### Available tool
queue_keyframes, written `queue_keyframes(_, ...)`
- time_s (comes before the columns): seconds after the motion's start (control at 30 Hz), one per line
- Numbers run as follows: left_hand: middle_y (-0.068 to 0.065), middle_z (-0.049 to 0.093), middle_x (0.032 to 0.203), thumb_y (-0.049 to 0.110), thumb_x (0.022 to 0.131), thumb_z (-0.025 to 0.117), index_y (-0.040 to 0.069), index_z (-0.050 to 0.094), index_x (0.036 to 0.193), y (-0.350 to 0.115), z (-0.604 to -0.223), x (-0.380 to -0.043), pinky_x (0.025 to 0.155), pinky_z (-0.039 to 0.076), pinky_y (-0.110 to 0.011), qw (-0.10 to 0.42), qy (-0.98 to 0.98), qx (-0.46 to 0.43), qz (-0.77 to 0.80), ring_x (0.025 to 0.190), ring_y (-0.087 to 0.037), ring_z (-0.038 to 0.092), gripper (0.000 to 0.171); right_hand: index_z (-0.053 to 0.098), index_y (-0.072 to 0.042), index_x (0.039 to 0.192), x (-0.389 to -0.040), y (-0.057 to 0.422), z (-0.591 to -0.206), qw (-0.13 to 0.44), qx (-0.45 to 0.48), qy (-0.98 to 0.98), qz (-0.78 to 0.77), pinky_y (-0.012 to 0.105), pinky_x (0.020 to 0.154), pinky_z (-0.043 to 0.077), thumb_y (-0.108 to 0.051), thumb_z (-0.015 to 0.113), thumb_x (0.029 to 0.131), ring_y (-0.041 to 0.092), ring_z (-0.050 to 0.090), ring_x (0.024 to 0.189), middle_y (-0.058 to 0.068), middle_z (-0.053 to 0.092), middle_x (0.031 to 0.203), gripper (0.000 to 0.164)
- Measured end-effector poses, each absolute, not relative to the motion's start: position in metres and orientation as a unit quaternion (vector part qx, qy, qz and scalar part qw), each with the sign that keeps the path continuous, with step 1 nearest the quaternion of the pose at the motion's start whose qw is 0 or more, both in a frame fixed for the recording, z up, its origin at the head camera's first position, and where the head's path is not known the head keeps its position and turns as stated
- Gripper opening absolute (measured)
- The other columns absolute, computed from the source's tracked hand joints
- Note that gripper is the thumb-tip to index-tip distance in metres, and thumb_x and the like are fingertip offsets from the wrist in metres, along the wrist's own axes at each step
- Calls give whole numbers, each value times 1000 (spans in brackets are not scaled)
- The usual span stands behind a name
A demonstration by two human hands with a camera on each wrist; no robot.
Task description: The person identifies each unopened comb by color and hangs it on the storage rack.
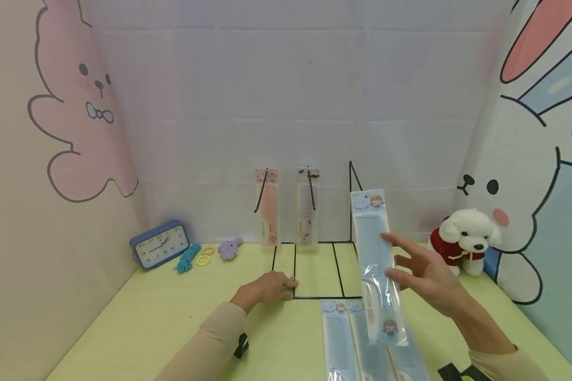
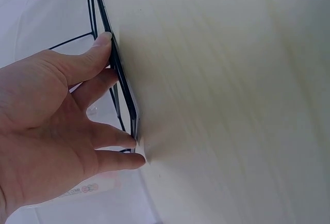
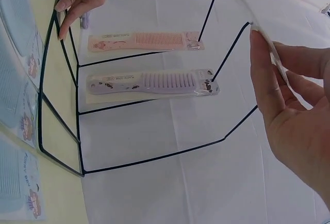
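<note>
My right hand (image 1: pixel 429 278) pinches a light blue comb in a clear package (image 1: pixel 373 259) along its side, holding it up before the right part of a black wire display rack (image 3: pixel 40 121). The package stands nearly upright, its printed top end close to the rack's right hook. On the rack's front base wire, near the table, my left hand (image 1: pixel 269 287) grips with thumb and fingers. From the left hook hangs a packaged pink comb (image 1: pixel 269 211); a packaged purple comb (image 1: pixel 307 217) hangs from the middle one.
Three more packaged blue combs (image 1: pixel 338 338) lie at the table's front, partly behind the held one. Left stand a blue alarm clock (image 1: pixel 162 244), blue cord (image 1: pixel 187 258), a yellow ring (image 1: pixel 203 260) and a purple flower-shaped piece (image 1: pixel 229 248). Right sits a plush dog (image 1: pixel 469 238).
</note>
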State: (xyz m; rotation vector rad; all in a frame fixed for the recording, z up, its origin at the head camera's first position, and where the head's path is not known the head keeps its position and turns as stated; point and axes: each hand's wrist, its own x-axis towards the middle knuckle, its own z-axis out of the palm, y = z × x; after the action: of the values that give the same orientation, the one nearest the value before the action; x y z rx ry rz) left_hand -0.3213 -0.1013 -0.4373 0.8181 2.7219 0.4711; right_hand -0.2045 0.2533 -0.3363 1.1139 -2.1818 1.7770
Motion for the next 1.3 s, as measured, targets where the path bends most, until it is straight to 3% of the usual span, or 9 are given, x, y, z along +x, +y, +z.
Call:
queue_keyframes(0.4, -2, 51, 148, 23, 97, 67, 15, 59, 141, -100, -434, -320, 111, 39, -46, 133, 938, 278, 159, 137, -32, 45, 45, 27, -6, 158, -207, 252, -340, 40, 348, -732, 585, 38, 69, 61, 10, 51, 99, 17, 66, 107, -10, 41, 148, 66)
queue_keyframes(0.53, -2, 50, 149, 23, 97, 66, 14, 59, 141, -100, -434, -321, 112, 37, -46, 132, 937, 284, 152, 138, -32, 44, 45, 28, -5, 158, -207, 248, -340, 58, 334, -741, 579, 38, 69, 61, 8, 53, 100, 20, 68, 100, -7, 47, 144, 64)
queue_keyframes(0.77, -2, 48, 150, 24, 98, 65, 14, 57, 143, -97, -434, -321, 113, 36, -46, 137, 936, 288, 152, 139, -31, 43, 47, 36, -2, 154, -215, 239, -341, 93, 270, -770, 571, 36, 69, 61, -1, 60, 99, 19, 69, 93, 12, 50, 135, 60)
queue_keyframes(1.0, -2, 47, 151, 25, 98, 65, 15, 56, 144, -96, -433, -319, 113, 36, -46, 135, 936, 288, 149, 139, -31, 43, 47, 44, 4, 144, -243, 231, -344, 127, 236, -766, 584, 32, 68, 60, -2, 61, 98, 14, 67, 87, 22, 52, 117, 49)
queue_keyframes(1.13, -2, 48, 150, 24, 98, 65, 15, 57, 143, -98, -433, -320, 111, 39, -45, 135, 938, 279, 156, 138, -31, 44, 46, 49, 1, 141, -266, 225, -346, 140, 203, -775, 581, 30, 67, 60, -2, 64, 97, 12, 66, 86, 24, 50, 117, 47)
queue_keyframes(1.3, -5, 49, 149, 22, 98, 66, 12, 57, 142, -101, -435, -321, 110, 41, -43, 134, 934, 289, 161, 137, -32, 45, 46, 50, -2, 141, -297, 223, -351, 141, 177, -793, 566, 33, 67, 60, -2, 67, 95, 19, 66, 87, 26, 53, 116, 49)
